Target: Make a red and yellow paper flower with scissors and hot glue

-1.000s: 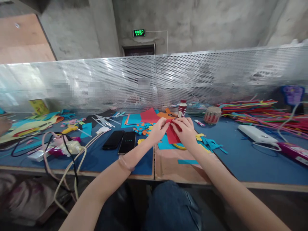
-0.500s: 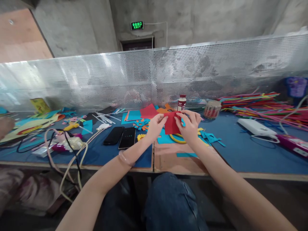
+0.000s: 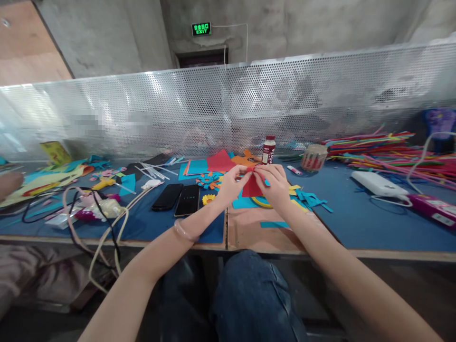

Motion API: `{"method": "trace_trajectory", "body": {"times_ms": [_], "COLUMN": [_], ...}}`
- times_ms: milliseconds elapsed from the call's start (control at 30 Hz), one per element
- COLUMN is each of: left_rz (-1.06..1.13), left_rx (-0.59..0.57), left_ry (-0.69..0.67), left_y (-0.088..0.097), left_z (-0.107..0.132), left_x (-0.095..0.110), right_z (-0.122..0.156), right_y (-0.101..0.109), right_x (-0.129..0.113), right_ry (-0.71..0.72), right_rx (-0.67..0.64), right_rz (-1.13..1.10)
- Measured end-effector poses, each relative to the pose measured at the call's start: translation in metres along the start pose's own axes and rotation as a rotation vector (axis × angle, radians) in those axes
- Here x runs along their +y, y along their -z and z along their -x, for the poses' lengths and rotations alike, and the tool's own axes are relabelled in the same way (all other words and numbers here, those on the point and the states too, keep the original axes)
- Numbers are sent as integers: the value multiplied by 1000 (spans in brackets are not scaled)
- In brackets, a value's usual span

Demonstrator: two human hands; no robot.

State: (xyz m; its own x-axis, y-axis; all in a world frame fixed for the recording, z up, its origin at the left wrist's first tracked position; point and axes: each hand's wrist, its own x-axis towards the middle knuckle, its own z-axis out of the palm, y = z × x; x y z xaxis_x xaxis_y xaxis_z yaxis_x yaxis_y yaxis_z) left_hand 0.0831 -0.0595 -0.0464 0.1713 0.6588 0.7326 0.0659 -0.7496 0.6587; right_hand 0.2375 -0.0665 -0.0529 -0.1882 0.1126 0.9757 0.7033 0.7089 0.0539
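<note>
Both my hands pinch a small red sheet (image 3: 250, 188), which looks like felt or craft paper, above the middle of the table. My left hand (image 3: 233, 183) grips its upper left part, thumb and fingers together. My right hand (image 3: 273, 184) holds the upper right part, close to the left fingertips. The sheet's top edge is bunched or folded between the fingers, and the lower part hangs flat. Beneath it lie blue sheets (image 3: 239, 203) and a yellow ring-shaped piece (image 3: 262, 203). Left of my left hand is a yellow flower shape (image 3: 208, 199).
Two phones (image 3: 187, 200) lie left of my arms. A bottle (image 3: 269, 149) and a jar (image 3: 314, 158) stand behind. Pipe cleaners (image 3: 377, 154) are heaped right, near a white power bank (image 3: 378, 183). Cables (image 3: 103, 240) hang over the left edge. Another person's hand (image 3: 10, 184) is far left.
My hands have come closer together on the red sheet, and its top edge is now bunched between my fingertips. The view has tilted slightly downward.
</note>
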Motion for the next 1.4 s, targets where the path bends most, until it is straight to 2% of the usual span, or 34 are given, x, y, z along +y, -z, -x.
{"method": "trace_trajectory", "body": {"times_ms": [233,433,933,1133,1400], "left_rz": [-90,-207,-309,-278,-218], "left_rx": [-56,-54,-71,-74,-21], "left_ry": [-65,-149,-144,-130,-113], "left_y": [2,3,4,3,3], "left_z": [0,2,1,1,1], "left_x": [0,1,1,1,3], "right_z": [0,0,4,2,2], "right_y": [1,0,0,0,1], "right_x": [3,3,2,2,4], "right_ry": [-22,-18,49,41,-7], "right_rx": [-21,-28,-101,-65,-44], "right_rz": [-41,-51,158,168,79]}}
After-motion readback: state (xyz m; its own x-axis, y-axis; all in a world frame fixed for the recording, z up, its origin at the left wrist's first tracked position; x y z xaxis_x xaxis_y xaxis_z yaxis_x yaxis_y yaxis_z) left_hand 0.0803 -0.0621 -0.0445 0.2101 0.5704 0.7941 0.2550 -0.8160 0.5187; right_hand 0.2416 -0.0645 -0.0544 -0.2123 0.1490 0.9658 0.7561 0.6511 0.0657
